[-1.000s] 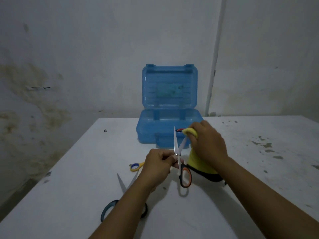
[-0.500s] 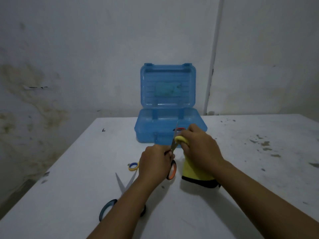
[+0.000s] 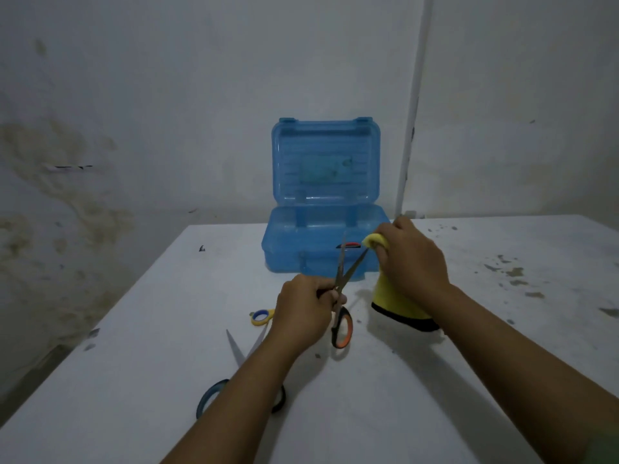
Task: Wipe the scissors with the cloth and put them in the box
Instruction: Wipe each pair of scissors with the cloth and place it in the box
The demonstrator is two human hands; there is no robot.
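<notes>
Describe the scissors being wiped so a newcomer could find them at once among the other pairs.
Start at the open blue box on the white table. Just in front of it, the left hand holds the orange-and-black scissors upright, blades spread. Unlike the yellow-handled pair and the dark blue pair lying flat, they are lifted.

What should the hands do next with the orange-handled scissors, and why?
Probably draw the yellow cloth back down the right-hand blade. The right hand pinches the cloth at that blade's tip, the left hand holds the orange-handled scissors open near the pivot, and the other blade stands bare, so wiping looks unfinished. The blue box waits open behind.
</notes>
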